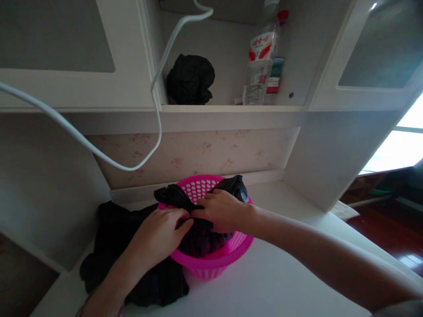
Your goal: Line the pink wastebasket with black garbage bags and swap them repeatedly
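Note:
A bright pink plastic basket (211,263) with round holes stands on the white desk. Inside it lies a crumpled black plastic bag (201,240), its twisted neck raised between my hands. My left hand (165,231) pinches the bag at the basket's left side, thumb and fingers together. From the right, my right hand (221,211) reaches over the rim and grips the same bag, fingers curled into it. Parts of both hands' fingertips are hidden by the plastic. Beside the basket, partly under my left forearm, a dark cloth-like heap (112,237) lies on the desk.
Above is an open shelf holding a bunched black bag (191,79) and a clear bottle (261,61) with a red-and-white label. A white cable (132,168) hangs in front of it. White side panels (340,149) flank the desk (271,281); a window (399,145) is at right.

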Demonstrator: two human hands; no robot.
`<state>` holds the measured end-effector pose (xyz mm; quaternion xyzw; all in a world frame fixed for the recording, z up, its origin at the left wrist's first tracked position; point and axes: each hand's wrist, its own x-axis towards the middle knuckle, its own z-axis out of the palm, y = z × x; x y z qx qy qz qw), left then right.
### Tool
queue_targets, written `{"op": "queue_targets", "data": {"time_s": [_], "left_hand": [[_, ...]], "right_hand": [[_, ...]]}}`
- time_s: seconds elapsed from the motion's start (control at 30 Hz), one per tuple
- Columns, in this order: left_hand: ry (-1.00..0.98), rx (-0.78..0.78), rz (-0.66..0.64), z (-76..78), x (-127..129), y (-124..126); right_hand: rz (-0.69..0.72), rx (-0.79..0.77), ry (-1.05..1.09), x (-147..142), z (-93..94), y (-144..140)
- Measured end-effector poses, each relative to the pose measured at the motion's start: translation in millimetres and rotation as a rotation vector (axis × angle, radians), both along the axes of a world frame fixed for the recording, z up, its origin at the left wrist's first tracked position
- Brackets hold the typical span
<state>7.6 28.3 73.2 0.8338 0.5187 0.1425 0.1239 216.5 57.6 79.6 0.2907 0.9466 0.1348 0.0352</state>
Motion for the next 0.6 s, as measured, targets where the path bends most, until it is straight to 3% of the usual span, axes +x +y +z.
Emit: {"op": "queue_targets", "data": {"time_s": [0.13,0.27,0.33,0.43,0.6], "left_hand": [[0.239,-0.048,-0.056,12.8,10,10],[0.298,-0.045,-0.097,6.7,21,22],[0.305,-0.050,-0.128,1.5,24,26],[0.328,-0.069,-0.159,-3.7,29,28],[0.368,-0.040,-0.178,-4.6,38,30]], "right_hand": [[-0.052,-0.125,0.146,13,-4.8,-6],[-0.088,-0.480,0.264,33,19.7,-7],[-0.156,-0.576,0.342,42,33.2,-2],[-0.223,-0.521,0.309,48,40.3,7],[-0.135,-0.503,0.105,36,23.8,14]]}}
